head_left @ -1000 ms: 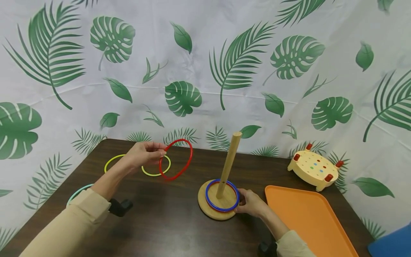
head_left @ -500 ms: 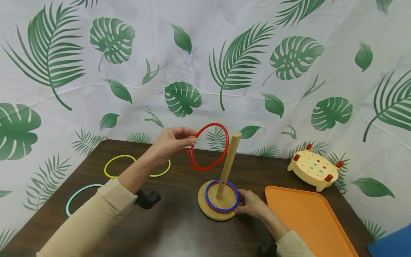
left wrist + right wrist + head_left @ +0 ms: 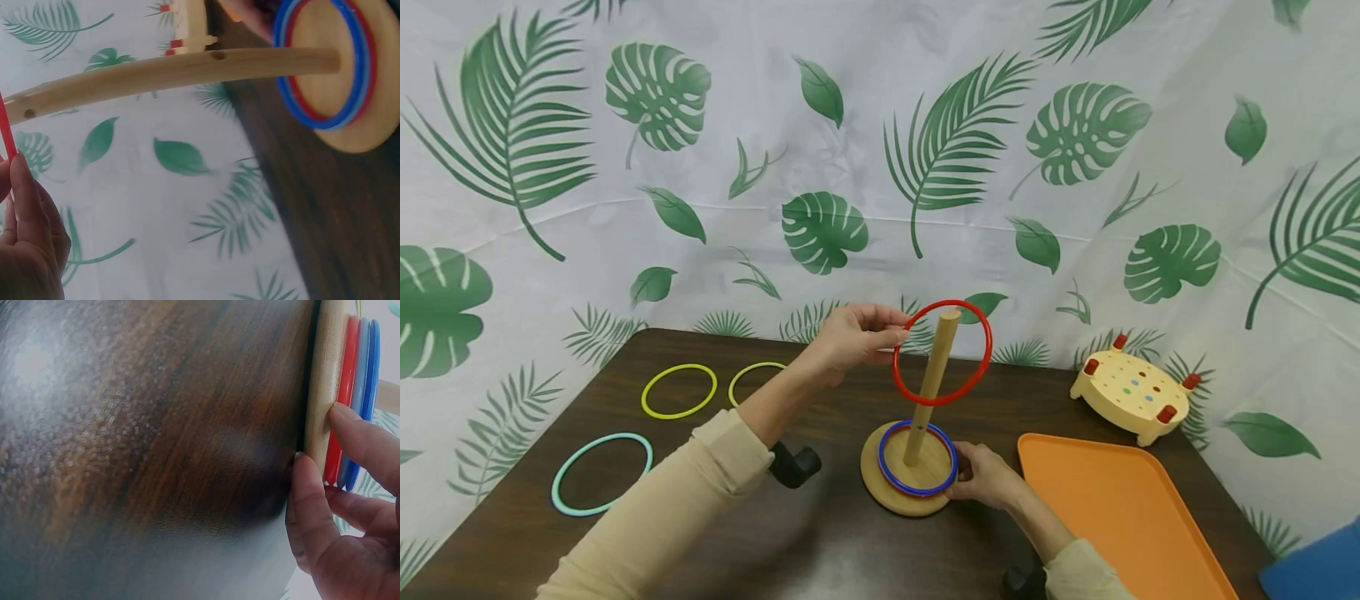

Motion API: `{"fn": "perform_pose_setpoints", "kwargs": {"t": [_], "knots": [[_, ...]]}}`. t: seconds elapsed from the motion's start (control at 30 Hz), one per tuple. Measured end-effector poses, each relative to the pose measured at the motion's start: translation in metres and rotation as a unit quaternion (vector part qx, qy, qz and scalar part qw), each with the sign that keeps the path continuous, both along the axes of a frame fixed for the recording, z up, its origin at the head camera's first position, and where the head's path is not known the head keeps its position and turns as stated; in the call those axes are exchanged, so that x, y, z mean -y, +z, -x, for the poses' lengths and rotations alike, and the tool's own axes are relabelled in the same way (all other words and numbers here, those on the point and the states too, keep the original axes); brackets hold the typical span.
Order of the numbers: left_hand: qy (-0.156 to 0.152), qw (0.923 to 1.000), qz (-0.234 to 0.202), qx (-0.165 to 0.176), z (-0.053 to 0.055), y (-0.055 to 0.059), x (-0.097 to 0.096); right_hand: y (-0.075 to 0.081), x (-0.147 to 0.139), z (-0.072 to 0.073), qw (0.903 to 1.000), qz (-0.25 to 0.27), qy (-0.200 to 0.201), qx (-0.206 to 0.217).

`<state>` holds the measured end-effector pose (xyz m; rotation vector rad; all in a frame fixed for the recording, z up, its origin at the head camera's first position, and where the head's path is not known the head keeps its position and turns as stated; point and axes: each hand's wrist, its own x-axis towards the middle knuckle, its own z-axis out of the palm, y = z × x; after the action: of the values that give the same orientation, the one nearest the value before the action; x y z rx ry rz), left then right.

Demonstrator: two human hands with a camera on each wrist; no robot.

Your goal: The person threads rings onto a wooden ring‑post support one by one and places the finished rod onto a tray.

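A red ring (image 3: 989, 346) hangs tilted at the upper part of a wooden peg (image 3: 934, 367), pinched between thumb and fingers of my left hand (image 3: 850, 340). The peg shows through the ring; I cannot tell whether the ring is around it. The peg stands on a round wooden base (image 3: 874, 467). Around its foot lie several stacked rings, a blue ring (image 3: 917, 491) on top and a red ring (image 3: 347, 375) lowest. My right hand (image 3: 988, 477) grips the base's right edge, thumb (image 3: 356, 428) on its upper face.
A yellow ring (image 3: 647, 398), a yellow-green ring (image 3: 732, 388) and a turquoise ring (image 3: 559, 479) lie on the dark table (image 3: 850, 554) at left. An orange tray (image 3: 1105, 508) is at right, with a cream pegged toy (image 3: 1131, 392) behind it. Something blue (image 3: 1315, 562) stands far right.
My left hand has carried the red ring rightward from above the table to the top of the peg, rising first and then dipping slightly. My right hand has stayed on the base.
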<state>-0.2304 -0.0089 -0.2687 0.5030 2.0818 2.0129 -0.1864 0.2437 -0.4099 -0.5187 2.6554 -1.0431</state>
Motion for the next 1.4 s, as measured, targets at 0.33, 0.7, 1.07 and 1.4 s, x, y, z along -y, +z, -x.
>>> {"fn": "perform_pose_setpoints", "kwargs": {"t": [0.33,0.7,1.07,1.4], "knots": [[0.028,0.9952,0.071,0.061,0.003,-0.063,-0.009,0.001,0.001,-0.001,0.9999,-0.012,-0.010,-0.005],[0.079,0.9845,0.120,0.101,0.000,-0.122,-0.009,-0.001,-0.001,0.000,0.9999,0.008,0.006,-0.008],[0.087,0.9807,0.139,0.106,0.002,-0.135,-0.016,-0.001,0.000,0.002,0.9996,0.020,0.018,-0.012],[0.097,0.9788,0.149,0.102,0.005,-0.140,-0.021,0.000,0.000,0.002,0.9996,0.022,0.014,-0.009]]}}
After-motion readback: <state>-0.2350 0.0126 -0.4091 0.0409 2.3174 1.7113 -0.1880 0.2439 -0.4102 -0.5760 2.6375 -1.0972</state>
